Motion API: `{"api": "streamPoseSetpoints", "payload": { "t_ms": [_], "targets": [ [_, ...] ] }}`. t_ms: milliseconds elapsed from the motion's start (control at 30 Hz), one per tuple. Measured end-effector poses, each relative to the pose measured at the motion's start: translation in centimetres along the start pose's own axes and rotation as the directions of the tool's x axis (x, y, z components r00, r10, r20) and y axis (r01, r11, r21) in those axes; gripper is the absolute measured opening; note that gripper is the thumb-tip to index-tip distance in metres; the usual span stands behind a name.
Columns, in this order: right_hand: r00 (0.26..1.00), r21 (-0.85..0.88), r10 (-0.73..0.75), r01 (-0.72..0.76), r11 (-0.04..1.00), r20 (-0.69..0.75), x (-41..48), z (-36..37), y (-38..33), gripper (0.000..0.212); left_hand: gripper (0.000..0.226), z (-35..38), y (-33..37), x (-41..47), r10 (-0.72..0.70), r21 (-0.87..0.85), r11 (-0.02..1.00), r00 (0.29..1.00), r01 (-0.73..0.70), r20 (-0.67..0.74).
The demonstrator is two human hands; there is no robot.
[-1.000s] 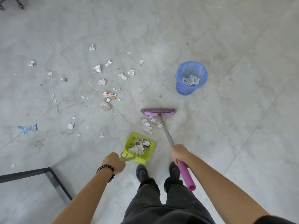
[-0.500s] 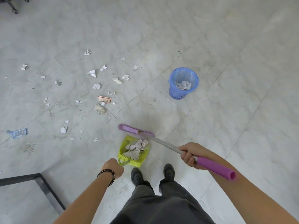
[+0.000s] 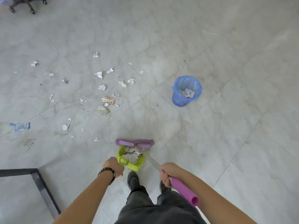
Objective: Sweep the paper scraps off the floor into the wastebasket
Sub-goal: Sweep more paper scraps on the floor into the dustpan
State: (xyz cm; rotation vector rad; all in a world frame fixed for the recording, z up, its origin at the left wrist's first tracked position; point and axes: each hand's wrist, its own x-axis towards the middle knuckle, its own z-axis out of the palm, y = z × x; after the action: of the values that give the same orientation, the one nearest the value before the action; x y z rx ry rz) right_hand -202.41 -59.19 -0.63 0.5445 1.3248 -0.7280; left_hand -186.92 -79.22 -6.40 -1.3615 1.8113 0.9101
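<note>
A green dustpan [image 3: 137, 164] sits on the floor just ahead of my shoes, holding several white paper scraps [image 3: 131, 155]. My left hand [image 3: 114, 167] grips its handle, which the hand hides. The purple broom head [image 3: 134, 142] lies across the dustpan's far edge. My right hand [image 3: 168, 172] grips the broom's metal shaft above the purple grip [image 3: 184, 190]. A blue wastebasket [image 3: 186, 91] with scraps inside stands further off to the right. Many loose paper scraps [image 3: 102, 87] lie scattered on the tiles to the left.
A black metal frame [image 3: 40, 185] stands on the floor at lower left. Chair casters [image 3: 32, 12] show at the top left corner. A blue wrapper [image 3: 21, 126] lies at the far left, a red-and-white card [image 3: 108, 100] among the scraps.
The broom head swept the small pile into the dustpan and now lies level across its front edge. My right hand swung the handle back toward my body. The view shifted right.
</note>
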Motion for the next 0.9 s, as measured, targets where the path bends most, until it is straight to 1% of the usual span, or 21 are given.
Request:
{"api": "streamPoseSetpoints", "payload": {
  "t_ms": [33, 100, 233, 300, 367, 433, 500, 600, 767, 833, 900],
  "targets": [
    [1.0, -0.017, -0.018, 0.018, 1.0, -0.004, -1.1, -0.8, -0.2, 0.027, 0.01, 0.1, 0.3, -0.1, 0.004, 0.0, 1.0, 1.0, -0.004, -0.012],
    [1.0, 0.027, -0.019, 0.019, 0.999, 0.004, -2.4, -2.7, -0.7, 0.02, 0.004, 0.5, 0.6, -0.3, -0.002, -0.011, 1.0, 0.999, 0.001, -0.048],
    [0.996, -0.018, -0.067, 0.068, 0.998, 0.053, -4.3, -4.6, -1.9, 0.017, 0.006, 1.4, -0.9, -1.8, -0.067, -0.072, 0.996, 0.993, 0.06, -0.098],
    [0.996, -0.061, -0.062, 0.066, 0.996, 0.068, -4.4, -4.5, -2.6, 0.023, 0.014, 2.1, -2.2, -2.7, -0.121, -0.189, 0.977, 0.988, 0.101, -0.099],
    [0.995, -0.098, -0.067, 0.074, 0.992, 0.075, -4.0, -4.2, -3.7, 0.031, 0.025, 2.6, -3.8, -3.8, -0.172, -0.325, 0.936, 0.981, 0.134, -0.091],
    [0.994, -0.162, -0.079, 0.092, 0.983, 0.082, -3.3, -3.1, -5.1, 0.035, 0.023, 2.8, -5.6, -4.7, -0.222, -0.418, 0.894, 0.97, 0.161, -0.101],
    [0.993, -0.209, -0.073, 0.092, 0.974, 0.098, -2.7, -1.3, -6.7, 0.037, 0.014, 2.7, -7.1, -5.7, -0.258, -0.488, 0.857, 0.958, 0.167, -0.125],
    [0.987, -0.252, -0.089, 0.12, 0.96, 0.131, -1.6, 2.0, -8.9, 0.037, 0.009, 2.0, -9.3, -6.6, -0.305, -0.566, 0.808, 0.938, 0.164, -0.163],
    [0.981, -0.37, -0.113, 0.165, 0.914, 0.156, 0.4, 10.4, -12.4, 0.039, 0.016, -1.1, -13.8, -4.8, -0.379, -0.644, 0.747, 0.902, 0.166, -0.206],
    [0.979, -0.447, -0.148, 0.195, 0.873, 0.137, 1.7, 14.4, -13.6, 0.037, 0.019, -2.8, -15.7, -3.5, -0.4, -0.678, 0.715, 0.896, 0.173, -0.194],
    [0.974, -0.563, -0.193, 0.225, 0.795, 0.116, 3.1, 18.4, -14.7, 0.031, 0.021, -4.7, -17.5, -2.3, -0.414, -0.709, 0.683, 0.893, 0.176, -0.177]
  ]
}}
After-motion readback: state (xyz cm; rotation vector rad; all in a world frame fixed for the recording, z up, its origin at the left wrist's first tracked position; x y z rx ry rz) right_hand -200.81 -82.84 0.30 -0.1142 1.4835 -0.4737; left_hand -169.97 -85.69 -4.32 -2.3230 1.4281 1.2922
